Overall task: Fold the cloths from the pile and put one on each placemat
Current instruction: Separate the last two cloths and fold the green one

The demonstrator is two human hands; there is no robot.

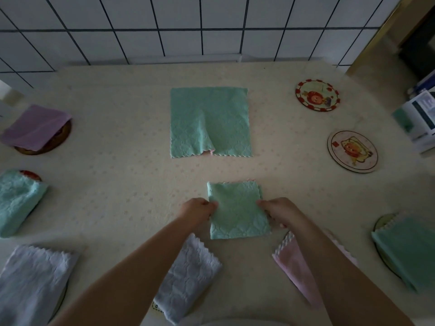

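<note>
A small folded green cloth lies on the table in front of me. My left hand pinches its left edge and my right hand pinches its right edge. Farther back, a larger green cloth lies spread flat with a wrinkle down its middle. Two round placemats at the right are bare. Folded cloths cover other mats: purple, green, lilac, lilac, pink and green.
The table wears a pale flowered covering and meets a white tiled wall at the back. A white box stands at the right edge. A doorway shows at the far right.
</note>
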